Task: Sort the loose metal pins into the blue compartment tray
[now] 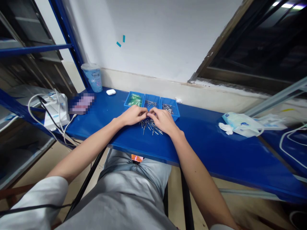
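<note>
My left hand (134, 115) and my right hand (164, 119) meet fingertip to fingertip over the blue table (201, 147). The fingers of both are pinched closed, and whatever they hold is too small or hidden to make out. Just beneath them lies a loose pile of thin metal pins (153, 127), rivet-like in shape, partly covered by the hands. Behind the hands stand three blue bins in a row. Green pieces (135, 99) fill the left bin (125, 101). Metal pins lie in the middle bin (157, 98) and in the right bin (177, 110).
At the back left are a patterned cup (96, 80) with a lid and a small white case (111, 92). A pixelated phone-like object (82, 103) and a white power strip (56, 111) with cables sit farther left. To the right lies a tissue pack (242, 124).
</note>
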### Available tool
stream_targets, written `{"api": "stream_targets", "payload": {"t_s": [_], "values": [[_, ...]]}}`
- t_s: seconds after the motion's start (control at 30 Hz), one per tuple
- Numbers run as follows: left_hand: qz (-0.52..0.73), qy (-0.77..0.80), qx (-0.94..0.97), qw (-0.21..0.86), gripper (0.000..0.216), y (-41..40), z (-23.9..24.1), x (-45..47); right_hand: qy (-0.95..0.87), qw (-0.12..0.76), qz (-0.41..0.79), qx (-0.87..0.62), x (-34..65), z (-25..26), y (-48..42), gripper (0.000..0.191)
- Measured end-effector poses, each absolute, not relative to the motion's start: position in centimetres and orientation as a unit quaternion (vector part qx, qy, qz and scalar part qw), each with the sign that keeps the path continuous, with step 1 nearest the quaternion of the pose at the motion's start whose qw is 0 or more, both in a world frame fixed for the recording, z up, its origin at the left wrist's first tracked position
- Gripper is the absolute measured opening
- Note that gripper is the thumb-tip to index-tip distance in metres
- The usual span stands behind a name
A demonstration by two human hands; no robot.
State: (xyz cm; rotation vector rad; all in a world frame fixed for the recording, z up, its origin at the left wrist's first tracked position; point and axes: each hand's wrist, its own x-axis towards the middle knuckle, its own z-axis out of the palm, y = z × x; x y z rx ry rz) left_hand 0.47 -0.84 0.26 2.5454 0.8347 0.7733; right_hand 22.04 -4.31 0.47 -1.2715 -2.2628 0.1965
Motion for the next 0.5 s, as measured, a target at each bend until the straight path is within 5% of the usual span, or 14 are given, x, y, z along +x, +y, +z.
{"api": "stream_targets", "payload": {"t_s": [0.37, 0.5], "values": [[0.269, 0.293, 0.9, 0.18, 0.033, -0.81, 0.16, 0.61, -0.837, 0.254, 0.038, -0.483, 22.14, 0.39, -4.06, 0.028], [0.263, 0.3, 0.899, 0.183, 0.031, -0.6, -0.09, 0.51, -0.845, 0.26, 0.058, -0.464, 22.3, 0.2, -3.95, 0.016]]}}
